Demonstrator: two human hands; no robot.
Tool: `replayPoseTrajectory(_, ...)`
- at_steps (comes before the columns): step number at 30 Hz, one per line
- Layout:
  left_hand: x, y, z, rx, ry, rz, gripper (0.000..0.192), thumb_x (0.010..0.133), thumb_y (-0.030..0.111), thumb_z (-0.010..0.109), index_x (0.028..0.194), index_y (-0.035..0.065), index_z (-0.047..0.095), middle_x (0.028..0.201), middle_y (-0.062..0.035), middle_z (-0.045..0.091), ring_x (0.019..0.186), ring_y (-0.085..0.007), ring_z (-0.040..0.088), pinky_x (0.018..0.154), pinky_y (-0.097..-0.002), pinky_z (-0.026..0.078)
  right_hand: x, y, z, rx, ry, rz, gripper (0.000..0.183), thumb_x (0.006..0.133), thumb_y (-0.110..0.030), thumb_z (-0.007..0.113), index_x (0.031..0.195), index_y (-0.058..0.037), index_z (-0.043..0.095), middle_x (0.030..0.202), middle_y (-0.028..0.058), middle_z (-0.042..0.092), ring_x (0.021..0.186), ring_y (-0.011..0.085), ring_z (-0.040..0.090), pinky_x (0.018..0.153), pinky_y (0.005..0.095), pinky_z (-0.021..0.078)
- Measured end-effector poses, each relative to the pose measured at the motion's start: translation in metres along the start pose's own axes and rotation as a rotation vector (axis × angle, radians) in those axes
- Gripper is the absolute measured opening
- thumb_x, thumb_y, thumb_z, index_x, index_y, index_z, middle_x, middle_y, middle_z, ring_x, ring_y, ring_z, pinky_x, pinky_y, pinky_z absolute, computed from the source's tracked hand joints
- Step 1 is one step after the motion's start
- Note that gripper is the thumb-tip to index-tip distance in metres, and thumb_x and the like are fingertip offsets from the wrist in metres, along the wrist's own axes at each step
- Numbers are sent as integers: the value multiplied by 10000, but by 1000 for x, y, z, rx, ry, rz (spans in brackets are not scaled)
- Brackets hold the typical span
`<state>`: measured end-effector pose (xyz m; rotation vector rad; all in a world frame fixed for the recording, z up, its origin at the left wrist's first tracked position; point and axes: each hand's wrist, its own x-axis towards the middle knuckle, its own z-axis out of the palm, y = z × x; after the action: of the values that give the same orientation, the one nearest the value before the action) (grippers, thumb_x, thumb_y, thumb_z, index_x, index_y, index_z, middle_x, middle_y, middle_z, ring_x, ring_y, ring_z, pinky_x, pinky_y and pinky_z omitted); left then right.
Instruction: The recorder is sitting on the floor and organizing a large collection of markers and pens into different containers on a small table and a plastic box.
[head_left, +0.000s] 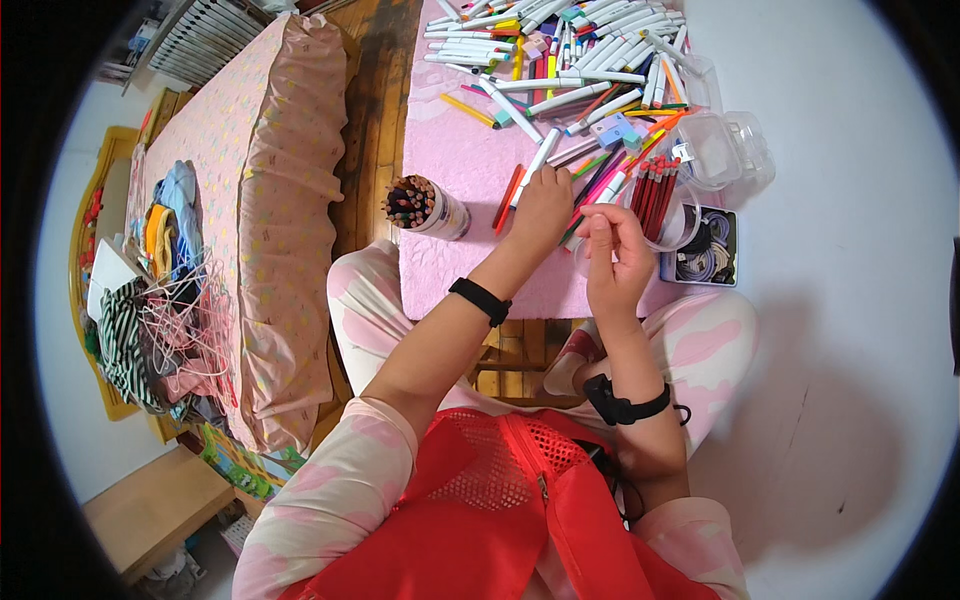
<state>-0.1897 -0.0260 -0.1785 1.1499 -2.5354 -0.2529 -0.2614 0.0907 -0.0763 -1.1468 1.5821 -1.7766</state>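
My left hand (545, 206) lies palm down over the pink plush cover (487, 281), its fingertips curled out of sight. A white marker (537, 166) lies along its left side, touching or very close. Left of that marker are some red and orange pens (508, 199). My right hand (619, 259) is raised with loosely bent fingers, and nothing shows in it. Just beyond it, a clear plastic tub (694, 225) holds upright dark red pencils (654, 196) with eraser ends. Between my hands, several coloured pens (592, 180) lie in a loose slanting bunch.
A white cylinder (452, 215) of coloured pencils stands at left. Markers (600, 45) are heaped at the far end, with pastel blocks (613, 129) nearby. Right are a clear lidded box (705, 150), a tin of coiled cables (705, 251) and the wall (847, 225). A bed (225, 150) bears clothes and hangers.
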Motion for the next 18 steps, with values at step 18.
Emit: replayPoseTrajectory(18, 36, 9, -13, -247, -203, -165, 310, 870, 311, 667, 923, 6, 653, 911, -225, 700, 833, -400, 686, 746, -497, 548, 0, 3, 5, -33, -59, 70, 128, 1001, -117, 591, 1024, -19, 671, 798, 48, 663, 698, 98, 636, 619, 234, 479)
